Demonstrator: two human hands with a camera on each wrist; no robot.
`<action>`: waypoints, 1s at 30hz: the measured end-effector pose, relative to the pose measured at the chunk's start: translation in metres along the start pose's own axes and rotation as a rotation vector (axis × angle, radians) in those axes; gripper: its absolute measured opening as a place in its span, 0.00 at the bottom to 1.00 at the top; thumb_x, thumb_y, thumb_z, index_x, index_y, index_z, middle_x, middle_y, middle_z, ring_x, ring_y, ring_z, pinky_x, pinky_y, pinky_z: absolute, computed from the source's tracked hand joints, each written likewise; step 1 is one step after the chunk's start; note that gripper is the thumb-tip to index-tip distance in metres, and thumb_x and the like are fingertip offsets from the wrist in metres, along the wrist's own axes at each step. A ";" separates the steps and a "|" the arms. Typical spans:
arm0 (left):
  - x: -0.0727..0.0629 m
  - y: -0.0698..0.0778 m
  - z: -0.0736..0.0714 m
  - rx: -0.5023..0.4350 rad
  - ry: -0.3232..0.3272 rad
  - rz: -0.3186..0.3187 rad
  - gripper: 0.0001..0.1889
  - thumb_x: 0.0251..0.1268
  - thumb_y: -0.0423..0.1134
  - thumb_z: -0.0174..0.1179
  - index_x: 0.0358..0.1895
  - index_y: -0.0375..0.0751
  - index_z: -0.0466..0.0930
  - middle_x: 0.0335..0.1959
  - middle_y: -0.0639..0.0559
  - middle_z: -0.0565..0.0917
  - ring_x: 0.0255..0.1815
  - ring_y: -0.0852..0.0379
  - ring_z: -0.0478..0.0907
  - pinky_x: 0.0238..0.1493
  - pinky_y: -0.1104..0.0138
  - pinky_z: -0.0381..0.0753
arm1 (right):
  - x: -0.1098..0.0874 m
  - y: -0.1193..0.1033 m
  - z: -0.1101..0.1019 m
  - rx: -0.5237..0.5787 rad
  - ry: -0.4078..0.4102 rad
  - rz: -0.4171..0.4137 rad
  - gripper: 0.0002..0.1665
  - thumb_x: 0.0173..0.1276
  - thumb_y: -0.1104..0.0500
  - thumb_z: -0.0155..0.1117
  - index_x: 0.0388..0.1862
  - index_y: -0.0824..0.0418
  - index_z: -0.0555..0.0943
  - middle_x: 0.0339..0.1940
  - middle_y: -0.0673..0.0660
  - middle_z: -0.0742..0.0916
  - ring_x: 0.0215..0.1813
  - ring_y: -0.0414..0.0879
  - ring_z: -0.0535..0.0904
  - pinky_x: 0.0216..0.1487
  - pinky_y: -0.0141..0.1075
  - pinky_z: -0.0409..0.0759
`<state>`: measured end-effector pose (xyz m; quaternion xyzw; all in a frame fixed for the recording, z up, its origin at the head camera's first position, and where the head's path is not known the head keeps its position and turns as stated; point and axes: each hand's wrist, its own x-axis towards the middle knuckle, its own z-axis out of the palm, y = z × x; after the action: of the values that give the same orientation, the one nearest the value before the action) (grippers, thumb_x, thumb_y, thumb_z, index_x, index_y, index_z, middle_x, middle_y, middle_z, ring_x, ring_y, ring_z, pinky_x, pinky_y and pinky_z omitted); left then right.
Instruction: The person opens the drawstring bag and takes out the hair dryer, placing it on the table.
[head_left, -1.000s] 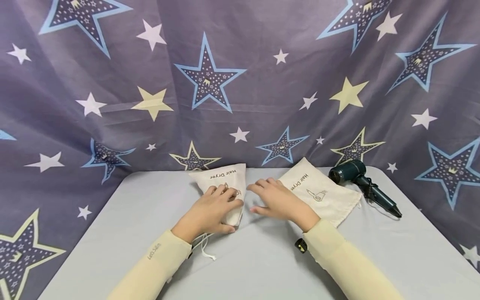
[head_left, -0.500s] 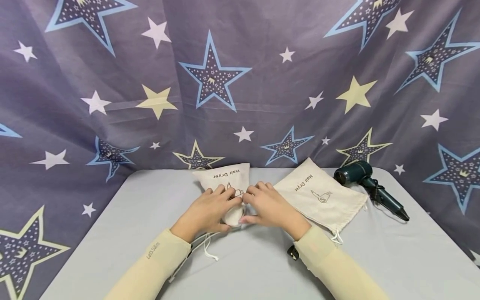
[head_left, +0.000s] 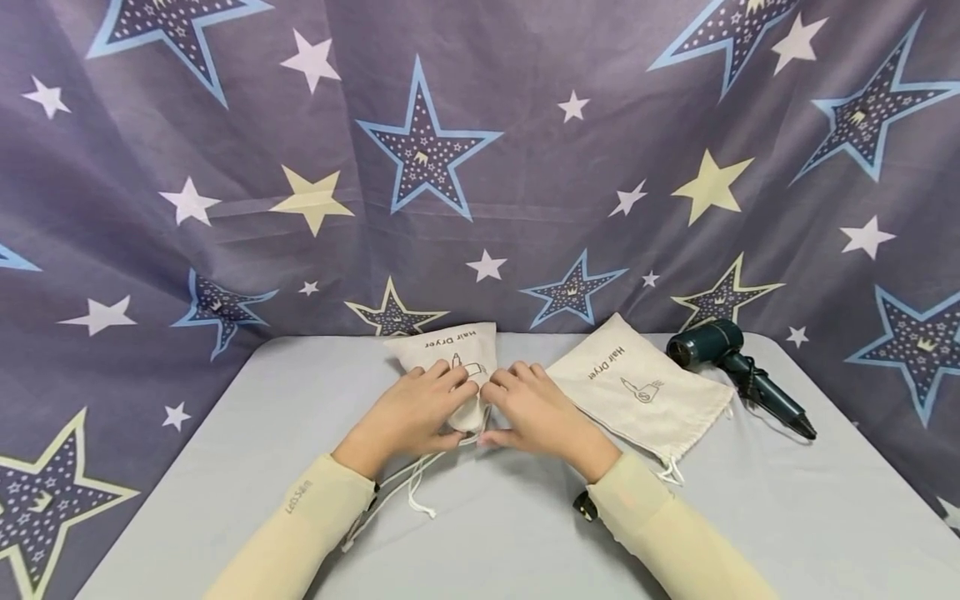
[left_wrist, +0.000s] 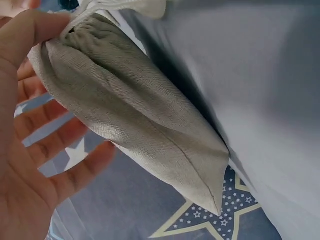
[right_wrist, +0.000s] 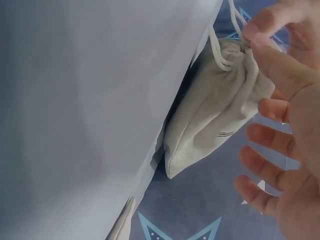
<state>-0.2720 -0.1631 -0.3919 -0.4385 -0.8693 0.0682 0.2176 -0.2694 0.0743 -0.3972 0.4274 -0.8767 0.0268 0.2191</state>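
Note:
A cream drawstring bag (head_left: 450,340) printed "Hair Dryer" lies near the table's far edge, bulging, its gathered mouth toward me. My left hand (head_left: 408,412) grips its left side, with the thumb (left_wrist: 37,25) at the cinched neck and the fingers over the upper side. On the opposite side my right hand (head_left: 543,412) holds the bag by the neck, thumb (right_wrist: 272,57) near the white cord (right_wrist: 215,47) and fingers curved along the cloth. What fills the bag is hidden. Loose cord ends (head_left: 420,492) trail on the table below my left hand.
A second, flat drawstring bag (head_left: 637,392) with the same print lies right of my right hand. Beyond it rests a dark green hair dryer (head_left: 708,342), cable wrapped at its handle. A star-patterned curtain (head_left: 480,192) hangs behind the grey table (head_left: 300,383).
My right hand has come left, from beside the flat bag to the filled bag's neck. The filled bag's opening end now looks drawn in closer. My left hand stays on it.

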 end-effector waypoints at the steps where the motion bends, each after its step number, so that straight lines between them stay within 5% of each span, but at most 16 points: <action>1: 0.000 -0.002 0.000 0.000 0.013 0.004 0.30 0.53 0.58 0.67 0.56 0.48 0.73 0.51 0.53 0.75 0.47 0.52 0.72 0.35 0.59 0.78 | 0.000 0.000 0.000 -0.001 0.009 0.006 0.33 0.57 0.30 0.72 0.48 0.52 0.80 0.45 0.50 0.84 0.45 0.50 0.76 0.47 0.45 0.73; 11: 0.000 -0.012 0.000 -0.060 0.226 0.027 0.21 0.53 0.52 0.65 0.46 0.44 0.76 0.42 0.51 0.76 0.40 0.51 0.73 0.31 0.61 0.75 | 0.007 0.001 -0.008 0.012 0.061 0.039 0.25 0.63 0.36 0.71 0.47 0.52 0.80 0.44 0.50 0.82 0.45 0.51 0.76 0.47 0.46 0.72; 17: 0.002 -0.014 -0.002 -0.014 0.348 0.007 0.15 0.55 0.46 0.64 0.41 0.42 0.76 0.41 0.48 0.79 0.39 0.48 0.75 0.33 0.60 0.77 | 0.017 0.006 -0.010 0.018 0.115 0.016 0.26 0.60 0.39 0.76 0.45 0.53 0.79 0.43 0.51 0.82 0.46 0.51 0.76 0.48 0.46 0.72; 23: 0.005 -0.011 -0.003 0.034 0.455 -0.094 0.12 0.58 0.40 0.63 0.42 0.40 0.77 0.41 0.47 0.81 0.38 0.47 0.77 0.33 0.59 0.79 | 0.032 0.010 -0.008 0.052 0.228 0.013 0.21 0.64 0.47 0.75 0.46 0.55 0.76 0.44 0.52 0.80 0.42 0.51 0.74 0.45 0.45 0.73; 30: 0.007 -0.009 -0.003 -0.041 0.542 -0.183 0.10 0.60 0.37 0.62 0.43 0.38 0.78 0.40 0.45 0.79 0.39 0.45 0.76 0.31 0.57 0.81 | 0.045 0.013 -0.008 0.136 0.269 0.051 0.18 0.61 0.52 0.73 0.44 0.57 0.77 0.42 0.52 0.81 0.41 0.51 0.74 0.43 0.43 0.72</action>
<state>-0.2813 -0.1632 -0.3842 -0.3649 -0.8165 -0.0888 0.4385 -0.3010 0.0513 -0.3699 0.4112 -0.8462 0.1490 0.3044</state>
